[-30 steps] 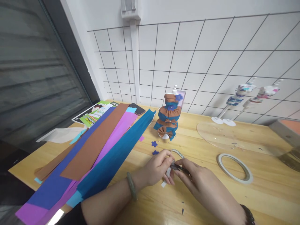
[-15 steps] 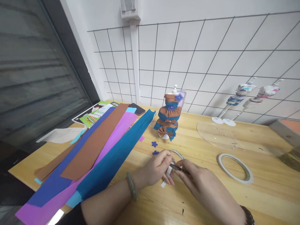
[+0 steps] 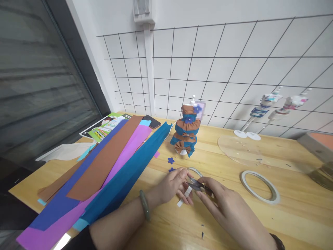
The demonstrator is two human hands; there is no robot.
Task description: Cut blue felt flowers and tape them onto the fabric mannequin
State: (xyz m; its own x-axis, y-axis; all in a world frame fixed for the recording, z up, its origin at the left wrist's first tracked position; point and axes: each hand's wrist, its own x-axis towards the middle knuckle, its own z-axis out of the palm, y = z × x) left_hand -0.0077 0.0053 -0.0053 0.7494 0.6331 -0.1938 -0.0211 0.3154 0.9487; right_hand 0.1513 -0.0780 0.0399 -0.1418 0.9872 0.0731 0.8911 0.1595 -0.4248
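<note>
At the front centre, my left hand (image 3: pixel 173 185) pinches a narrow white strip (image 3: pixel 185 196) whose lower end hangs below the fingers. My right hand (image 3: pixel 221 198) is closed around dark scissors (image 3: pixel 199 186), with the blades parted beside my left fingertips. Just behind the hands lies a ring of tape (image 3: pixel 195 171), partly hidden. Two blue paper flowers (image 3: pixel 171 160) lie on the table left of it, the nearer one partly covered by my left hand. Beyond them stands a small dress form (image 3: pixel 187 130) in brown and teal layers with bows.
Long brown, blue, purple and teal paper sheets (image 3: pixel 101 163) cover the left side. A phone (image 3: pixel 151 121) lies behind them. On the right are a large tape roll (image 3: pixel 260 187), a clear disc (image 3: pixel 238 149), two small white stands (image 3: pixel 240 133) and a grey box (image 3: pixel 317 146).
The scissors' blades have opened wider at my left fingertips. My left hand has shifted slightly left with the strip, and its fingers have moved a little.
</note>
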